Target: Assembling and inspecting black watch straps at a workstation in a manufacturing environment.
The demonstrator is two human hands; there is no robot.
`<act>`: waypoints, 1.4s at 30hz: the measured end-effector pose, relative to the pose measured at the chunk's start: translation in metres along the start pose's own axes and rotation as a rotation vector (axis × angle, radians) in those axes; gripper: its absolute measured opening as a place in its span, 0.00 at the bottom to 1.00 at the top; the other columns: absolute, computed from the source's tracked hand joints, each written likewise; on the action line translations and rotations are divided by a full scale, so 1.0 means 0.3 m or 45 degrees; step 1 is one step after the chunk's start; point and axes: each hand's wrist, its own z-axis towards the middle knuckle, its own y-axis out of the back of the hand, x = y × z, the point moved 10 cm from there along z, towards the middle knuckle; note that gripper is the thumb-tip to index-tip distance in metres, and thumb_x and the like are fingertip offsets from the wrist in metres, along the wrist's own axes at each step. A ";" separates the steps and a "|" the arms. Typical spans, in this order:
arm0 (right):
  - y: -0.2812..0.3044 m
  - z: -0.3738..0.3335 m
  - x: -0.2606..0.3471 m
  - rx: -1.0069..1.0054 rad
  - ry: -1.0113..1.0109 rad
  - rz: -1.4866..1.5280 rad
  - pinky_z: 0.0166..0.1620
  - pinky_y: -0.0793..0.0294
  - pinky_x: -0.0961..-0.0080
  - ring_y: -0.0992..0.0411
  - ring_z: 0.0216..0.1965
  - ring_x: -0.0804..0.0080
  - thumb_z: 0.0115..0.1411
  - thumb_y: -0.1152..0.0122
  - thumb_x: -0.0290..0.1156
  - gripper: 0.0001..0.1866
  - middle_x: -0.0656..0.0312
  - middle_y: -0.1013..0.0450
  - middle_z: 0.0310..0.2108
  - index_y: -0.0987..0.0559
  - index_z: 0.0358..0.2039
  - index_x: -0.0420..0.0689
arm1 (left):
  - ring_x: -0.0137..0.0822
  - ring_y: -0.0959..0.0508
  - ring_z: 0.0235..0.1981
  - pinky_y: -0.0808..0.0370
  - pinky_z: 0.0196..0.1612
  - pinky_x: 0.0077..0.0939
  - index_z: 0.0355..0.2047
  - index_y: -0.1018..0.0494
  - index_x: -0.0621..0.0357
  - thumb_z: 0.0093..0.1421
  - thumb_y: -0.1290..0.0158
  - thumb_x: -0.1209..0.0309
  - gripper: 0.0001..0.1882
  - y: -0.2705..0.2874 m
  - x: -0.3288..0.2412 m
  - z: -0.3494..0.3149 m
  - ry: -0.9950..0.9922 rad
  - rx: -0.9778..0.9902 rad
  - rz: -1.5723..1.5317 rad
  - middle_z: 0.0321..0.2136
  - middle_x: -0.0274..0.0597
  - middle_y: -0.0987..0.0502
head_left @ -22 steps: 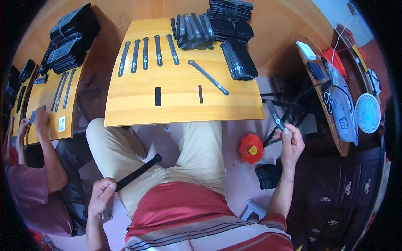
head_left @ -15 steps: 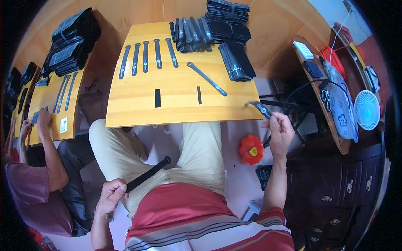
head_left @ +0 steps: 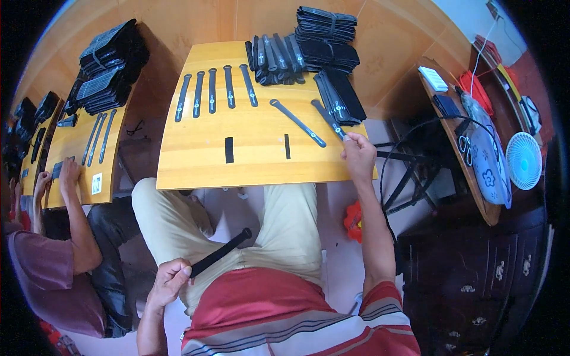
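Observation:
Over my lap, my left hand point(head_left: 170, 282) is closed round one end of a black strap point(head_left: 218, 254), whose rounded loop end points up and to the right. My right hand point(head_left: 360, 155) pinches the near end of a dark grey strap point(head_left: 326, 117) at the right side of the yellow table point(head_left: 208, 174). That strap slants away across the tabletop, beside a stack of flat straps point(head_left: 343, 98). Left of it lies a loose grey strap point(head_left: 298, 123). Farther left, several grey straps point(head_left: 212, 92) lie side by side in a row.
Two short black strips point(head_left: 229, 150) are on the tabletop. Bundled straps point(head_left: 326, 53) are piled at its far right. To the left a co-worker point(head_left: 50, 261) handles a strap at another table. A side shelf on the right holds a small fan point(head_left: 523, 160) and scissors point(head_left: 465, 149).
My right hand has swung from beyond the table's right edge inward over the tabletop, bringing its strap down beside the stack. My left hand keeps its black strap. The view has shifted slightly.

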 end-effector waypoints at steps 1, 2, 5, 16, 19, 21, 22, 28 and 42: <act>-0.003 0.010 -0.035 -0.010 0.005 -0.098 0.30 0.27 0.79 0.27 0.24 0.78 0.61 0.41 0.28 0.11 0.61 0.23 0.25 0.20 0.39 0.34 | 0.25 0.28 0.25 0.32 0.31 0.22 0.24 0.29 0.62 0.68 0.51 0.62 0.19 -0.002 0.008 0.000 0.017 -0.003 -0.016 0.21 0.35 0.26; -0.002 0.020 -0.067 -0.021 0.010 -0.198 0.30 0.27 0.75 0.26 0.24 0.75 0.60 0.40 0.29 0.11 0.60 0.22 0.25 0.20 0.38 0.34 | 0.25 0.28 0.25 0.31 0.31 0.22 0.24 0.29 0.62 0.68 0.51 0.62 0.19 -0.005 0.017 0.001 0.034 -0.005 -0.032 0.21 0.35 0.26; 0.000 0.049 -0.138 -0.001 0.019 -0.360 0.33 0.26 0.69 0.22 0.27 0.67 0.58 0.39 0.31 0.13 0.52 0.20 0.27 0.20 0.37 0.34 | 0.25 0.28 0.24 0.31 0.30 0.22 0.24 0.29 0.62 0.68 0.51 0.64 0.18 -0.010 0.045 0.010 0.001 0.011 -0.027 0.21 0.35 0.26; -0.039 0.034 -0.038 0.100 0.188 -0.866 0.40 0.25 0.59 0.22 0.37 0.51 0.58 0.41 0.36 0.13 0.47 0.22 0.33 0.19 0.39 0.41 | 0.23 0.29 0.23 0.32 0.28 0.21 0.26 0.30 0.63 0.68 0.50 0.69 0.14 -0.105 -0.009 0.073 0.027 0.088 0.054 0.21 0.33 0.27; -0.063 -0.048 0.075 0.073 0.247 -0.823 0.41 0.25 0.61 0.23 0.38 0.52 0.59 0.42 0.34 0.11 0.48 0.23 0.33 0.19 0.37 0.41 | 0.23 0.30 0.23 0.33 0.27 0.22 0.26 0.30 0.63 0.68 0.51 0.69 0.14 -0.130 -0.012 0.089 0.022 0.098 0.073 0.21 0.33 0.27; -0.154 -0.187 0.126 0.281 0.190 -0.492 0.41 0.25 0.64 0.23 0.37 0.57 0.60 0.42 0.31 0.08 0.51 0.24 0.32 0.20 0.36 0.41 | 0.23 0.30 0.23 0.33 0.27 0.22 0.26 0.30 0.63 0.68 0.51 0.69 0.14 -0.154 -0.013 0.103 0.028 0.107 0.087 0.20 0.34 0.27; -0.220 -0.294 0.161 0.453 0.192 -0.322 0.41 0.25 0.65 0.23 0.36 0.60 0.60 0.42 0.29 0.07 0.52 0.23 0.32 0.20 0.35 0.40 | 0.25 0.29 0.23 0.32 0.26 0.23 0.27 0.29 0.63 0.68 0.51 0.69 0.14 -0.173 -0.011 0.114 0.057 0.133 0.149 0.20 0.36 0.27; -0.568 -0.871 0.311 1.518 0.136 0.277 0.35 0.25 0.77 0.25 0.33 0.74 0.58 0.34 0.27 0.09 0.60 0.26 0.31 0.22 0.37 0.38 | 0.34 0.27 0.21 0.30 0.27 0.30 0.28 0.29 0.63 0.68 0.51 0.67 0.14 -0.267 -0.075 0.177 -0.023 0.215 0.325 0.19 0.42 0.28; -0.583 -0.899 0.284 1.386 0.232 0.392 0.36 0.24 0.71 0.22 0.33 0.62 0.55 0.33 0.26 0.11 0.53 0.23 0.32 0.20 0.38 0.36 | 0.25 0.28 0.25 0.30 0.30 0.22 0.28 0.27 0.61 0.66 0.48 0.68 0.11 -0.261 0.003 0.186 -0.038 0.258 0.137 0.23 0.34 0.25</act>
